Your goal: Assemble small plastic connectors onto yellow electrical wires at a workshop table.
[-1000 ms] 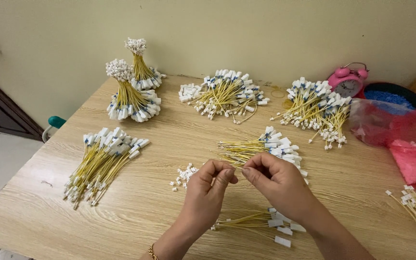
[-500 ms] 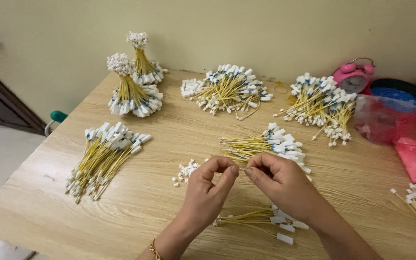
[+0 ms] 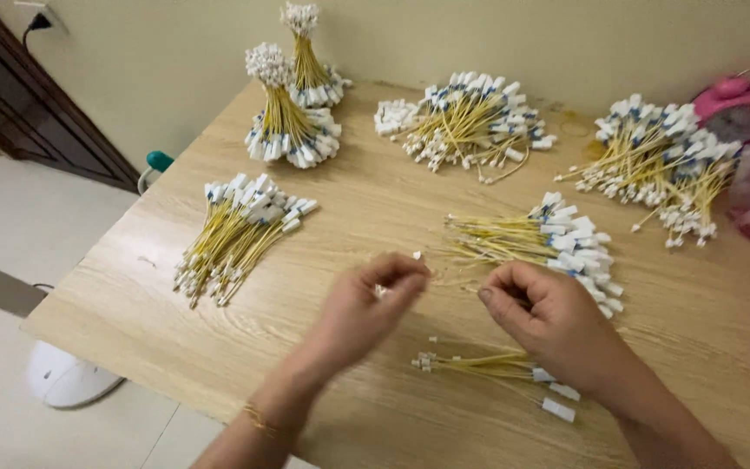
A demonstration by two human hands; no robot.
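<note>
Pinching a thin yellow wire [image 3: 453, 278] between them above the wooden table [image 3: 115, 304], the left hand [image 3: 366, 308] and right hand [image 3: 549, 317] close fingertips on it; it looks light, limp and best held near its small white plug ends. Loose wire bundles [image 3: 240, 230] lie around.

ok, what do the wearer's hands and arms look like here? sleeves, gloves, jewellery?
Both are bare: no gloves, no sleeves in view on either forearm. The left hand has a thin gold-coloured chain bracelet at the wrist. The right hand shows no ring, watch or bracelet in this view. Nails look short and unpainted.
</note>
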